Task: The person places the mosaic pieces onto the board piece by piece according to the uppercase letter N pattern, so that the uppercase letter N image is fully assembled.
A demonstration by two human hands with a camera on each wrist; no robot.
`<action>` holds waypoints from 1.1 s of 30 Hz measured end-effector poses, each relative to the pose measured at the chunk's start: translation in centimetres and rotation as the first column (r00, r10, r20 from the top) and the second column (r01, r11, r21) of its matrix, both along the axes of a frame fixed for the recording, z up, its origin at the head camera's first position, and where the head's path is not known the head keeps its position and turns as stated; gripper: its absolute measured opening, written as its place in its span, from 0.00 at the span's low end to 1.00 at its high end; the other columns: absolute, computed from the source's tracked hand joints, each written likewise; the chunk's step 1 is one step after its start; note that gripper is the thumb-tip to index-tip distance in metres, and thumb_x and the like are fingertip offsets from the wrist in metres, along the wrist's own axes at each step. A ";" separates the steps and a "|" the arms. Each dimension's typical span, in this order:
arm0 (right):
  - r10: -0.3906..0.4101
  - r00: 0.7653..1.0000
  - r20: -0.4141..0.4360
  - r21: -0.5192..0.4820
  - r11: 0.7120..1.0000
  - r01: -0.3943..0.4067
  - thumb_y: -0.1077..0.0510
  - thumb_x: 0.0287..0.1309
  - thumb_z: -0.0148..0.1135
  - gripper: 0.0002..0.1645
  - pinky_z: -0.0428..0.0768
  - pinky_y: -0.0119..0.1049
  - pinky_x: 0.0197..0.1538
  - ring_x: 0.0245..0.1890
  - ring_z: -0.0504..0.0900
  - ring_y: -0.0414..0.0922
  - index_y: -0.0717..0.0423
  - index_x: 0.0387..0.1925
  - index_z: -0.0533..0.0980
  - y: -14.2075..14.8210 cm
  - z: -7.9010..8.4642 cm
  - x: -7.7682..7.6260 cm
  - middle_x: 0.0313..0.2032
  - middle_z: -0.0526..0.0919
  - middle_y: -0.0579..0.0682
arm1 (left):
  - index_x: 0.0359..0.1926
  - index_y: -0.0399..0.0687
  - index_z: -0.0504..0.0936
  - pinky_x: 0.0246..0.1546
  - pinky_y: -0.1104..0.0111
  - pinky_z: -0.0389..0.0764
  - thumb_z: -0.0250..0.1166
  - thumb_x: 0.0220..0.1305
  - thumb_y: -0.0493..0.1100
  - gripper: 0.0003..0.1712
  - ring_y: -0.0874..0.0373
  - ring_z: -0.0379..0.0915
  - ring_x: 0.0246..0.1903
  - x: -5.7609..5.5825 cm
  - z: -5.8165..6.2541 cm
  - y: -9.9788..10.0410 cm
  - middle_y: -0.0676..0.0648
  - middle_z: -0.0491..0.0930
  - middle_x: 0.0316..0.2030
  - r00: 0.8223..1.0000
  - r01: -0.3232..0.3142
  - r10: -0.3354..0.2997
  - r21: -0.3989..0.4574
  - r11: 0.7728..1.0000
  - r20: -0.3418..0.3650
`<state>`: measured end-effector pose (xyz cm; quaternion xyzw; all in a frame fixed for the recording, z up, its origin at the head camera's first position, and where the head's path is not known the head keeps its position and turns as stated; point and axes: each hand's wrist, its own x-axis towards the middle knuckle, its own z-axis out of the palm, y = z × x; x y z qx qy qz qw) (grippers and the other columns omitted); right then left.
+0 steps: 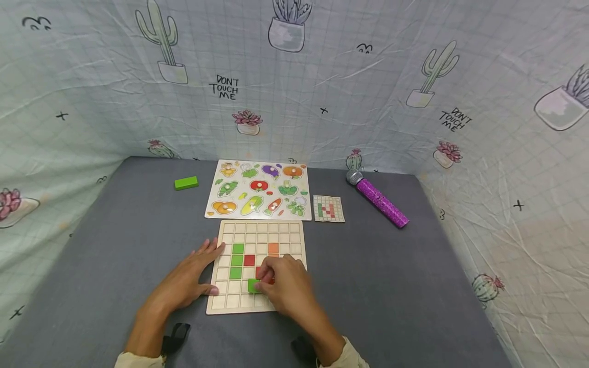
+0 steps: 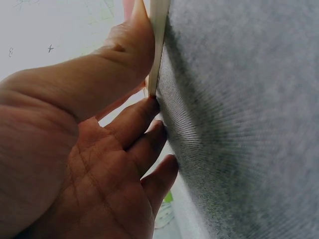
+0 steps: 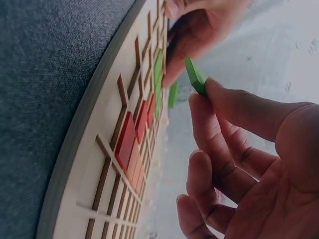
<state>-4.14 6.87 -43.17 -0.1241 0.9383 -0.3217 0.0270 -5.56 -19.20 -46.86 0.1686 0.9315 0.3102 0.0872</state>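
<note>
A square wooden grid board (image 1: 221,302) lies on the table. Green tiles (image 1: 236,260) form a column in its left part, with red tiles (image 1: 249,260) running diagonally from it and orange tiles (image 1: 273,248) to the right. My right hand (image 1: 290,286) pinches a green tile (image 3: 195,77) between thumb and index finger, raised above the board. With its fingers spread, my left hand (image 1: 184,281) rests at the board's left edge, thumb and fingertips touching it. The right hand hides part of the tiles in the head view.
Behind the board lies a vegetable puzzle board (image 1: 211,207). A small pattern card (image 1: 338,202) sits to its right, then a purple glittery microphone (image 1: 382,203). A green block (image 1: 186,183) lies at the back left. Printed cloth (image 1: 294,87) hangs around the grey table (image 1: 391,291).
</note>
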 end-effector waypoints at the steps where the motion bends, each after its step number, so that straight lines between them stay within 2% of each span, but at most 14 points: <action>1: 0.012 1.000 -0.004 0.010 1.000 -0.012 0.54 0.50 0.85 0.15 0.69 0.32 0.39 0.28 0.68 0.32 0.40 0.23 0.82 -0.3 -0.1 -0.1 0.17 0.75 0.31 | 0.81 0.42 0.64 0.78 0.32 0.54 0.84 0.47 0.42 0.61 0.30 0.51 0.81 0.0 0.0 0.0 0.32 0.58 0.81 1.000 -0.001 0.001 0.001 1.000 0.001; 6: 0.065 0.997 -0.031 0.057 0.996 -0.063 0.55 0.48 0.86 0.15 0.67 0.30 0.37 0.27 0.67 0.31 0.40 0.22 0.82 -1.5 -0.7 -0.9 0.17 0.74 0.31 | 0.81 0.41 0.64 0.77 0.32 0.56 0.84 0.47 0.42 0.61 0.29 0.52 0.81 -0.1 0.0 -0.1 0.32 0.59 0.81 1.000 0.005 -0.005 0.003 1.000 -0.015; 11: 0.088 0.993 -0.083 0.116 0.990 -0.078 0.53 0.46 0.87 0.16 0.62 0.28 0.33 0.26 0.68 0.31 0.39 0.21 0.83 -2.6 -1.3 -1.6 0.16 0.74 0.31 | 0.80 0.40 0.65 0.77 0.32 0.57 0.84 0.47 0.42 0.61 0.29 0.53 0.80 0.0 -0.1 -0.1 0.31 0.60 0.80 0.999 0.008 -0.008 0.003 1.000 -0.031; 15: 0.109 0.987 -0.114 0.142 0.986 -0.092 0.53 0.44 0.87 0.16 0.60 0.29 0.33 0.25 0.67 0.31 0.38 0.20 0.82 -3.3 -1.7 -1.9 0.15 0.74 0.31 | 0.80 0.40 0.65 0.77 0.31 0.57 0.84 0.46 0.42 0.61 0.29 0.53 0.80 0.0 -0.2 -0.1 0.31 0.60 0.80 0.999 0.009 -0.009 0.005 1.000 -0.034; 26: 0.125 0.988 -0.094 0.192 0.976 -0.105 0.54 0.45 0.86 0.17 0.59 0.31 0.31 0.24 0.69 0.34 0.38 0.17 0.82 -4.9 -2.3 -2.1 0.16 0.77 0.33 | 0.80 0.40 0.65 0.77 0.32 0.56 0.83 0.47 0.43 0.60 0.29 0.52 0.81 0.2 -0.1 -0.5 0.31 0.59 0.81 1.000 0.012 -0.011 0.022 1.000 -0.023; 33: 0.150 0.985 -0.090 0.208 0.970 -0.129 0.52 0.47 0.85 0.14 0.59 0.31 0.31 0.24 0.69 0.35 0.38 0.18 0.84 -4.9 -2.5 -2.2 0.17 0.79 0.33 | 0.80 0.40 0.65 0.77 0.32 0.56 0.84 0.47 0.43 0.60 0.29 0.52 0.81 0.3 0.0 -0.4 0.31 0.59 0.80 1.000 0.014 -0.013 0.016 1.000 -0.019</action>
